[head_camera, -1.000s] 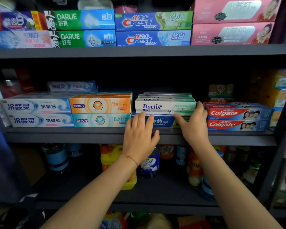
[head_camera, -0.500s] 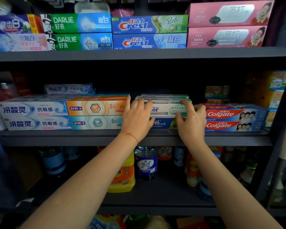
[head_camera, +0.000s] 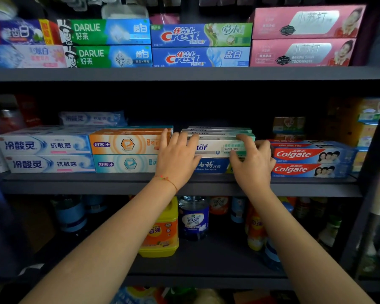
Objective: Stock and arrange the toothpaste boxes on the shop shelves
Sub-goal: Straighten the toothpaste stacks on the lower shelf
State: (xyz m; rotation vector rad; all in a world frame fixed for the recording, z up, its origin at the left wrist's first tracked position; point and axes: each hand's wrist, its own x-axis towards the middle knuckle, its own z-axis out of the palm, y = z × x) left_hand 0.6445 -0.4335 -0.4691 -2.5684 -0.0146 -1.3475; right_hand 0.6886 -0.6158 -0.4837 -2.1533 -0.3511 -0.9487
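A white and green Doctor toothpaste box [head_camera: 219,147] tops a stack in the middle of the middle shelf [head_camera: 97,185], lying on a blue Baiyao box [head_camera: 212,166]. More Doctor boxes lie behind it. My left hand [head_camera: 178,160] lies flat against the left end of the front Doctor box, fingers straight, tips at its top edge. My right hand [head_camera: 253,165] holds the box's right end, fingers curled over the top and thumb on the front. To the left are orange [head_camera: 123,144] and teal [head_camera: 123,163] boxes; two Colgate boxes [head_camera: 305,155] sit to the right.
The top shelf [head_camera: 184,73] carries Darlie [head_camera: 105,31], Crest [head_camera: 200,35] and pink boxes [head_camera: 305,23]. White and blue boxes [head_camera: 44,145] fill the middle shelf's left end. Below stand a yellow detergent bottle [head_camera: 162,233] and other bottles. A dark upright post [head_camera: 369,172] bounds the right side.
Both hands rose from the shelf edge and the blue box up onto the Doctor box. The left hand now covers its left end; the right fingers have curled over its top.
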